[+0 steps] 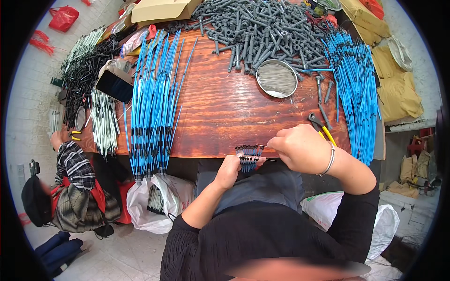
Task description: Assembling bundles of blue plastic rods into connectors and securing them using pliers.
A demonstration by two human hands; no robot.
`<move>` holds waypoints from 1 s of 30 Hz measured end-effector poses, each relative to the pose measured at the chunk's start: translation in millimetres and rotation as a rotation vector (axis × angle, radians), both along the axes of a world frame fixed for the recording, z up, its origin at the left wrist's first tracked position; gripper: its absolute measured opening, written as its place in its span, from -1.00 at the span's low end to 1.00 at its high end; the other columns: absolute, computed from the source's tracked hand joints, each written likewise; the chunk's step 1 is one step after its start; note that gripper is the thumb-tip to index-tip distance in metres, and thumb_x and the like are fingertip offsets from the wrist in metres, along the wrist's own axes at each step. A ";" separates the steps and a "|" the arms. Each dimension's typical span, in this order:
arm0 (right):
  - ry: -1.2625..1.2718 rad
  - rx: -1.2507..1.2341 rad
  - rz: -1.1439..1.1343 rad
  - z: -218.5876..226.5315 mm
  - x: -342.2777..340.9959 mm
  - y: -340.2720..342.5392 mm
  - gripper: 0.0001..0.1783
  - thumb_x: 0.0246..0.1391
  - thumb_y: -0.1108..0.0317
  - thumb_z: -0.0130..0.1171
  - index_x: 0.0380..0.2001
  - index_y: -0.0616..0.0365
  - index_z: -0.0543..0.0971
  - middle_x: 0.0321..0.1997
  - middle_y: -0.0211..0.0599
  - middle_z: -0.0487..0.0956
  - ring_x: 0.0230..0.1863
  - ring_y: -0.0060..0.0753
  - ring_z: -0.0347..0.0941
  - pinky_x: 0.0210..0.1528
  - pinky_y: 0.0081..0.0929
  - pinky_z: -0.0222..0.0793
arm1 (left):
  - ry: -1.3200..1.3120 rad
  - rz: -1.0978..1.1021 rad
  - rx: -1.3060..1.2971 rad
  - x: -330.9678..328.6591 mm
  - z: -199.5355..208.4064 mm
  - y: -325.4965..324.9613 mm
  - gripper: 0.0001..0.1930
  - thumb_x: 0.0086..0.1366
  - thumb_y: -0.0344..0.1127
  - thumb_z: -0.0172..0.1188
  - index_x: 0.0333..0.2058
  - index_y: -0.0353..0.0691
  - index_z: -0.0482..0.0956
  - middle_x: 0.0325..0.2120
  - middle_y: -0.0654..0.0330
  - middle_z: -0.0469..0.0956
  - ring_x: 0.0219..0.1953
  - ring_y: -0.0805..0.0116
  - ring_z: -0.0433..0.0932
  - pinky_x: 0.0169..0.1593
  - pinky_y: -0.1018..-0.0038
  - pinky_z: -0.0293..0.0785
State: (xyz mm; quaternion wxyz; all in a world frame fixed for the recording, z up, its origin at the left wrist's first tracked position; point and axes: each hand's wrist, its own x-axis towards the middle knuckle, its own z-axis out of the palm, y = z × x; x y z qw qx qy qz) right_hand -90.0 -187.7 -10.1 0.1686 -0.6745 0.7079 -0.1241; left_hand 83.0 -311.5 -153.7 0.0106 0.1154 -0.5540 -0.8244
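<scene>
At the table's front edge, my left hand [227, 173] is closed around a bundle of blue rods with black fittings [249, 163]. The bundle points up toward me, so its length is hidden. A thin wire lies across it, its ends sticking out at both sides. Just to the right, my right hand [296, 146] pinches a second thin piece of wire [263, 145] close to the bundle's far side. Beyond my hands, a round metal tin [276, 78] holds many fine straight wires. Yellow-handled pliers [322, 129] lie right of my right hand.
Grey plastic bolt-like parts [267, 33] are heaped at the back. Blue rods lie fanned out at left [157, 89] and piled at right [356, 93]. A white sack [171, 201] stands below the table's left front. At far left another person [77, 182] works.
</scene>
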 end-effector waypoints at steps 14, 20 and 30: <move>-0.181 0.020 -0.030 -12.8 -1.8 -4.9 -0.72 -0.16 0.51 0.09 -0.27 0.19 0.55 -0.47 -0.16 0.55 -0.41 -0.08 0.50 -0.37 -0.27 0.40 | 0.051 0.000 0.016 -1.7 2.2 -0.3 -0.50 0.24 -0.24 -0.38 -0.14 -0.44 0.50 -0.25 0.06 0.58 -0.24 0.38 0.54 -0.10 0.51 0.42; -0.377 -0.043 0.046 -19.0 -12.7 -2.0 -0.70 -0.07 0.42 0.07 -0.18 0.10 0.51 -0.47 -0.05 0.53 -0.38 0.02 0.47 -0.35 -0.16 0.36 | 0.037 -0.011 0.075 -2.0 5.4 0.6 -0.50 0.25 -0.24 -0.39 -0.09 -0.47 0.45 -0.23 0.01 0.57 -0.19 0.32 0.56 -0.07 0.50 0.43; -0.354 0.004 0.046 -18.2 -11.0 -5.0 -0.71 -0.10 0.44 0.07 -0.22 0.14 0.54 -0.47 -0.05 0.54 -0.37 0.02 0.47 -0.32 -0.16 0.37 | 0.039 -0.012 0.069 -0.2 5.2 -2.3 -0.50 0.23 -0.27 -0.40 -0.06 -0.45 0.43 -0.22 0.02 0.57 -0.19 0.34 0.56 -0.09 0.52 0.43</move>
